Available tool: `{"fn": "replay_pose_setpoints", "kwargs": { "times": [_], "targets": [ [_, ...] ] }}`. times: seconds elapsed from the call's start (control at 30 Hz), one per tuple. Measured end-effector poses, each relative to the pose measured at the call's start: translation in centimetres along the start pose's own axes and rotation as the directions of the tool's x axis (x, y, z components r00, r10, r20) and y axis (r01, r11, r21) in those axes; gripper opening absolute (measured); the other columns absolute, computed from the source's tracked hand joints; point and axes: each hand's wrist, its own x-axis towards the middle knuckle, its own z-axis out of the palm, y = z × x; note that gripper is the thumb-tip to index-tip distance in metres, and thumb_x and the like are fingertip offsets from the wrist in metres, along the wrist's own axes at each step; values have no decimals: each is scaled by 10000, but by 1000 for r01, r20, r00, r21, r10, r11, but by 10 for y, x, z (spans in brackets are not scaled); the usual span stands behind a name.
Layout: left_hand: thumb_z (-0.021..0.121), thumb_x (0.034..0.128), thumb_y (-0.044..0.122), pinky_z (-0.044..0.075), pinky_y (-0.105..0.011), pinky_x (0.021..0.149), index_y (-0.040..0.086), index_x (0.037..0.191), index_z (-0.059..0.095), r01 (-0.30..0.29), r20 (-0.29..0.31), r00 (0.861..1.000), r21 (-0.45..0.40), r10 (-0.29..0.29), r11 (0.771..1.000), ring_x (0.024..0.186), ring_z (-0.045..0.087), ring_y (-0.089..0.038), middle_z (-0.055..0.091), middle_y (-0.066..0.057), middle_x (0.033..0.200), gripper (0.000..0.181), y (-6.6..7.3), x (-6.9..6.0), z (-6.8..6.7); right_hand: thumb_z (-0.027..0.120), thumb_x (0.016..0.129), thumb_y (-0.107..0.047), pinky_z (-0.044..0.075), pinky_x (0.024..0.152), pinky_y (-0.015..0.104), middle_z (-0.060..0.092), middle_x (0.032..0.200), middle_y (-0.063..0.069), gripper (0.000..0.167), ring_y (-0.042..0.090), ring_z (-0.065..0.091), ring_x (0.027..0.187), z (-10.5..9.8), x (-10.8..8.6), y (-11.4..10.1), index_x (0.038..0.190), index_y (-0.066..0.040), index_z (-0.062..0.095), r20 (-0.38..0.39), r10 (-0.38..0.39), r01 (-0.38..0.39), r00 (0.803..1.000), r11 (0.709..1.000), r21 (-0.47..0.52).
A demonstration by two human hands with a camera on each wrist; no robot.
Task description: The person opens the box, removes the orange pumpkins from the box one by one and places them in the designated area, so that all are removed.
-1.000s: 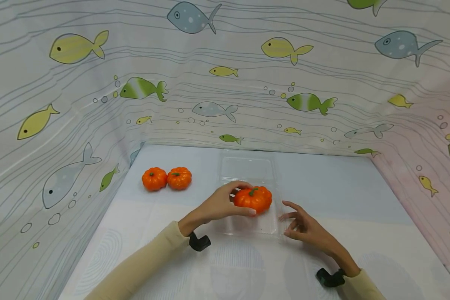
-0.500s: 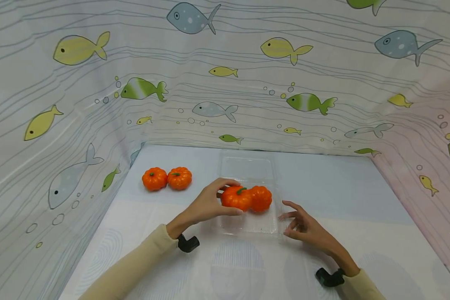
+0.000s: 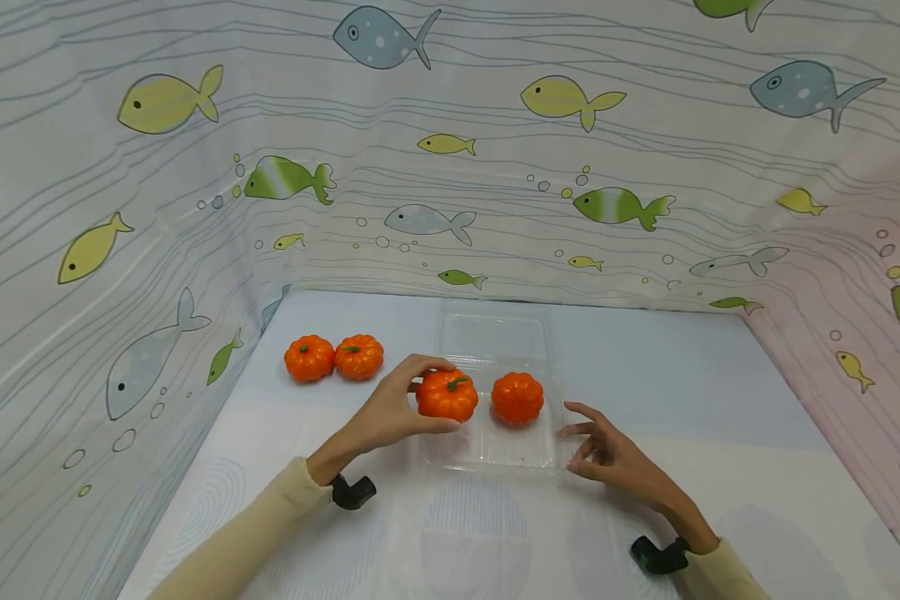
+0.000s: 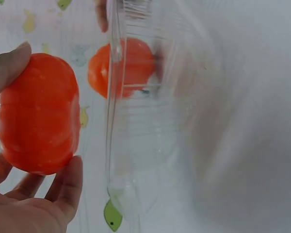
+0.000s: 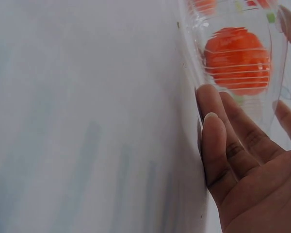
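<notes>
From my end I see the left hand (image 3: 392,410) gripping an orange miniature pumpkin (image 3: 445,400) by its sides, thumb on the near side and fingers round the far one; I take that hold as a way to keep the green stem uppermost. That pumpkin is up off the table (image 3: 660,375), over the left part of a clear plastic clamshell container (image 3: 487,447), and the left wrist view shows it apart from the wall. The right hand (image 3: 617,457) has its fingers relaxed and spread, tips at the container's right wall; I can't tell whether they press, but I judge they are there to steady so light a box. The lid (image 3: 495,335) lies folded back on the far side, which I read as leaving room for hands above the base. A second pumpkin (image 3: 517,400) sits inside, in the right half, its stem not showing from above. Two more, a third pumpkin (image 3: 310,359) and a fourth pumpkin (image 3: 359,358), touch each other on the table's left, perhaps kept within the left hand's reach.

I count four pumpkins, one container with one lid, two hands and two black wrist cameras (image 3: 353,493), one per wrist
</notes>
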Motion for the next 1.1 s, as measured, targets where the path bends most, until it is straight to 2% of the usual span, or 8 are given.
{"fn": "replay_pose_setpoints", "kwargs": {
  "times": [0.13,0.33,0.47,0.63,0.87,1.1],
  "targets": [
    [948,740,373,472,-447,1041,306,1352,586,23,-20,1000,-15,-23,1000,1242,534,-131,540,96,1375,714,-3,-5,-5,787,929,-155,551,667,271,604,1352,207,864,210,666,849,0,0,1,1616,-184,263,2,-5,5,1000,1000,-2],
    [951,747,307,443,-497,1063,249,1366,590,58,-56,997,-38,-60,998,1267,523,-184,533,48,1392,719,-4,-11,-11,788,928,-154,550,662,270,611,1343,204,866,208,667,845,0,0,3,1616,-192,264,6,-20,20,1000,1000,0],
    [946,734,407,457,-487,1057,288,1363,576,68,-73,995,-13,-69,998,1261,531,-163,537,87,1381,739,-11,-15,-18,789,927,-154,548,664,266,613,1338,204,869,206,669,844,-1,0,2,1617,-168,260,6,-22,22,1000,1000,-1],
    [932,737,454,448,-477,1058,303,1361,569,83,-101,992,10,-81,997,1266,522,-149,546,120,1377,737,-14,-21,-25,789,927,-152,545,665,263,612,1340,201,872,208,668,847,-1,0,1,1618,-162,258,7,-15,15,1000,1000,4],
    [931,746,437,419,-502,1077,286,1380,557,97,-130,987,35,-92,995,1299,484,-189,536,92,1399,752,-17,-29,-33,787,930,-162,552,677,265,611,1342,207,869,199,671,857,-1,-1,3,1617,-169,255,13,-28,28,1000,1000,0],
    [928,757,419,453,-532,1036,297,1382,547,127,-158,980,10,-124,992,1238,533,-233,523,75,1406,742,-25,-39,-41,787,931,-171,557,680,268,614,1339,204,875,198,673,854,-1,0,5,1619,-151,248,19,-44,45,999,999,-8]
  ]
}}
